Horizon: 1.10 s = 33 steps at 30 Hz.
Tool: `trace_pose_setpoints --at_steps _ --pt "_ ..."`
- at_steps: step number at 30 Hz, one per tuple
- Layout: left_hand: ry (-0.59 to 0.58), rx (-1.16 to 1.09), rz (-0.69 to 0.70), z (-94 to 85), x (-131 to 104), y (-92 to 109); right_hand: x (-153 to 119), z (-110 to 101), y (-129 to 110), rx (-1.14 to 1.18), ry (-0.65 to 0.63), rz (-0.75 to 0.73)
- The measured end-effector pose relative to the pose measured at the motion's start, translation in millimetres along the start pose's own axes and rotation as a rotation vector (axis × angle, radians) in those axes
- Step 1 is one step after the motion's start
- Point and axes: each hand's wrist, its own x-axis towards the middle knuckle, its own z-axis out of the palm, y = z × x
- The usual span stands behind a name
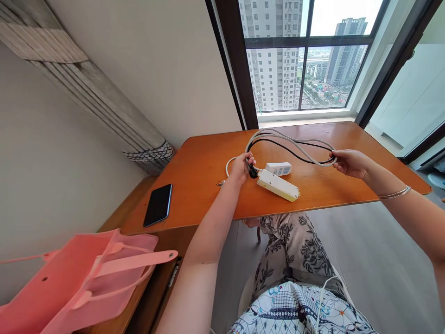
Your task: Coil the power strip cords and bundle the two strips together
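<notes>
My left hand (243,168) is closed around one end of a looped bundle of white and black cables (290,144). My right hand (349,163) pinches the other end, so the loops stretch between both hands above the table. A black plug (252,172) hangs just beside my left hand. Below the bundle, a cream-coloured power strip (278,185) lies on the orange-brown table (198,185). Behind it is a smaller white socket block (278,168). A pronged plug (220,183) rests left of my left wrist, by a white cable.
A dark phone (158,205) lies at the table's left side. The pink bag (86,278) stands at the lower left. Beyond the table's back edge is a window (306,55), and a tied curtain (104,102) hangs at the left.
</notes>
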Motion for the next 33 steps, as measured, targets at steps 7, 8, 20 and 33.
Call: trace_pose_setpoints --at_steps 7,8,20,33 --pt "0.16 0.049 0.274 34.5 1.9 -23.8 -23.2 89.9 70.7 0.798 -0.483 0.247" --pt "0.169 0.052 0.294 40.9 0.5 -27.3 -27.4 107.0 77.4 0.866 -0.543 0.271" --pt "0.098 -0.01 0.291 47.7 -17.9 -32.3 -41.6 142.0 83.2 0.928 -0.465 0.141" --pt "-0.15 0.181 0.239 19.6 -24.2 -18.1 -47.5 -21.3 28.8 -0.01 0.161 -0.869"
